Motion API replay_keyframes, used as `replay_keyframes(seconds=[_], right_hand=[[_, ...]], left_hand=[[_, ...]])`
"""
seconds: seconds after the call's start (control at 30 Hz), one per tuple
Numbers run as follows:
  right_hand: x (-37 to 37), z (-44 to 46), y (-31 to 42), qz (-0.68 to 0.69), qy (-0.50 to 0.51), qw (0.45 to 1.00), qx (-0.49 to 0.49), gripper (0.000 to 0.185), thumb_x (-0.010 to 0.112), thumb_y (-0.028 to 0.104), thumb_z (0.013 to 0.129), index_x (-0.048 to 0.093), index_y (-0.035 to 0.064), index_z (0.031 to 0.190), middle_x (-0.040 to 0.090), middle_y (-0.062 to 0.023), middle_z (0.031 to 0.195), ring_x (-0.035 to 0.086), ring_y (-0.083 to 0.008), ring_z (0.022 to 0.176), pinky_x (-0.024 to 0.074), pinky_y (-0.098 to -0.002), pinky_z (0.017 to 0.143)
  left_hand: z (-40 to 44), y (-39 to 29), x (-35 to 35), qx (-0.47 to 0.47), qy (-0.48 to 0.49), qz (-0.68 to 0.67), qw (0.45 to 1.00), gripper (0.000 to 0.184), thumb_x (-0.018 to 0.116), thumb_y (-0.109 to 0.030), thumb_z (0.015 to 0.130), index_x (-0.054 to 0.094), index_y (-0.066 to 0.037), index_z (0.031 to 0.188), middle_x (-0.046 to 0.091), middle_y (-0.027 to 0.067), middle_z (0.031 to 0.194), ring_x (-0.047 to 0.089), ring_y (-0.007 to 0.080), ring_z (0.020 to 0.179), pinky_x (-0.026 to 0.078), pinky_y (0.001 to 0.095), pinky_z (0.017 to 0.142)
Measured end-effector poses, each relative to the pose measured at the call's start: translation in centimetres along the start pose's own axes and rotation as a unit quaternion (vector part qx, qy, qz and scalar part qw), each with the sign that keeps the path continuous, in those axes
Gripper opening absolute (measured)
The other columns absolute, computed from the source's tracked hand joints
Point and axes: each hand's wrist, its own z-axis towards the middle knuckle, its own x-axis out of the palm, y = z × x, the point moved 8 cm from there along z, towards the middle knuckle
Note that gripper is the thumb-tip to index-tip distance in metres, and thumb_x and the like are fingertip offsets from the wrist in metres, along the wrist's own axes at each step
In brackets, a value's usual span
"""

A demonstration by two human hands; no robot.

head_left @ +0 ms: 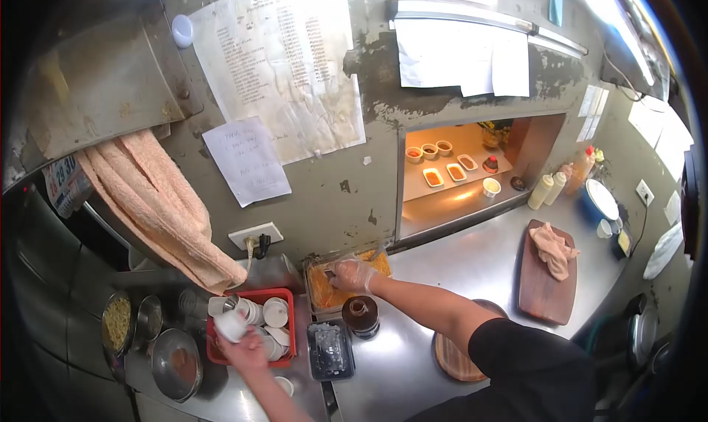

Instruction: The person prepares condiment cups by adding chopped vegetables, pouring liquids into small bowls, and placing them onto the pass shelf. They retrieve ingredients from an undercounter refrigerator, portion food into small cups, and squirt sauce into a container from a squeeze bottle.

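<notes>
My left hand grips a small white cup, slightly blurred, over the left side of a red basket. Several white cups and small dishes are piled in that basket. In a clear plastic glove, my right hand reaches into a rectangular container of orange, shredded-looking food. Its fingers are bent down into the container, and what they hold, if anything, is hidden. Just below that hand stands a dark brown bottle or jar, beside a black tray with whitish residue.
Metal bowls stand at the left, and a towel hangs above. A round wooden board lies under my right arm. Farther right are a brown board with a cloth and squeeze bottles. Filled sauce dishes sit in the wall opening.
</notes>
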Motion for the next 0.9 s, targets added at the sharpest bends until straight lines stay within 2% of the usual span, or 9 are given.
replay_keyframes(seconds=[0.1,0.2,0.23,0.27,0.37,0.43,0.5,0.8,0.9], right_hand=[[-1.5,0.1,-0.1,0.046,-0.033,0.998,0.01,0.03,0.063,0.023,0.086,0.063,0.0023,0.107,0.068,-0.0265,0.091,0.067,-0.0432,0.09,0.0531,-0.0497,0.084],[-6.6,0.3,1.8,0.045,-0.062,0.997,-0.006,0.029,0.063,0.022,0.088,0.063,0.001,0.107,0.068,-0.0269,0.09,0.067,-0.0432,0.089,0.0534,-0.0493,0.081],[-8.5,0.5,2.5,0.043,-0.072,0.996,-0.012,0.029,0.063,0.023,0.088,0.063,0.0006,0.106,0.068,-0.0268,0.09,0.067,-0.0432,0.088,0.0535,-0.049,0.08],[-10.0,1.0,2.3,0.065,-0.099,0.993,0.003,0.029,0.064,0.024,0.088,0.063,0.0002,0.106,0.068,-0.0264,0.089,0.067,-0.0419,0.086,0.0537,-0.0479,0.078],[-13.6,2.2,3.2,0.139,-0.135,0.981,-0.002,0.024,0.065,0.02,0.088,0.065,0.0002,0.103,0.067,-0.0182,0.08,0.065,-0.0282,0.072,0.0535,-0.042,0.07],[-16.2,2.2,5.0,0.185,-0.145,0.972,-0.006,0.026,0.069,0.018,0.084,0.064,-0.0027,0.099,0.066,-0.0225,0.078,0.065,-0.0345,0.07,0.053,-0.0441,0.069],[-17.5,1.6,7.1,0.284,-0.126,0.951,-0.003,0.026,0.07,0.017,0.083,0.064,-0.003,0.098,0.066,-0.0199,0.076,0.063,-0.0301,0.067,0.0519,-0.0421,0.068],[-15.9,1.3,8.6,0.235,-0.126,0.964,0.018,0.029,0.072,0.019,0.083,0.065,-0.0033,0.1,0.068,-0.0203,0.083,0.066,-0.0329,0.075,0.0517,-0.0427,0.073],[-14.5,1.3,6.0,0.163,-0.112,0.979,0.046,0.032,0.072,0.022,0.086,0.063,-0.0047,0.101,0.069,-0.0191,0.085,0.066,-0.0307,0.075,0.0515,-0.0425,0.071]], left_hand=[[-0.1,6.3,-0.2,-0.042,0.036,0.071,0.996,0.053,0.067,-0.033,0.093,0.05,-0.012,0.139,0.064,0.0115,0.122,0.061,0.0158,0.082,0.046,0.0211,0.049],[-1.1,8.5,3.3,0.088,-0.017,0.484,0.87,0.063,0.075,-0.014,0.085,0.047,-0.008,0.14,0.06,0.012,0.126,0.063,0.0204,0.097,0.054,0.0257,0.068],[0.4,8.8,2.8,0.264,0.03,0.598,0.756,0.074,0.08,-0.003,0.076,0.044,-0.004,0.14,0.056,0.0125,0.13,0.06,0.0257,0.114,0.053,0.0356,0.093],[0.3,9.8,4.2,0.27,0.042,0.601,0.751,0.077,0.084,-0.009,0.073,0.044,-0.002,0.139,0.055,0.014,0.132,0.057,0.0286,0.121,0.045,0.0417,0.106],[1.9,11.6,5.1,0.307,0.032,0.652,0.692,0.071,0.088,-0.019,0.07,0.054,-0.004,0.13,0.063,0.0184,0.12,0.06,0.0357,0.114,0.047,0.0459,0.1],[2.5,12.6,6.4,0.312,0.03,0.723,0.615,0.072,0.089,-0.022,0.068,0.055,-0.005,0.129,0.065,0.0182,0.118,0.061,0.0389,0.109,0.046,0.0487,0.098],[3.2,13.4,7.8,0.265,0.055,0.754,0.599,0.073,0.089,-0.025,0.066,0.055,-0.006,0.128,0.066,0.018,0.117,0.06,0.0412,0.107,0.045,0.0501,0.096],[2.2,12.8,8.6,0.319,0.02,0.675,0.665,0.069,0.089,-0.022,0.067,0.057,-0.003,0.125,0.067,0.0163,0.114,0.063,0.034,0.107,0.048,0.0454,0.095],[3.2,13.5,4.9,0.107,-0.004,0.556,0.824,0.071,0.088,-0.021,0.069,0.055,-0.001,0.128,0.066,0.0163,0.119,0.065,0.0291,0.11,0.05,0.0404,0.095]])
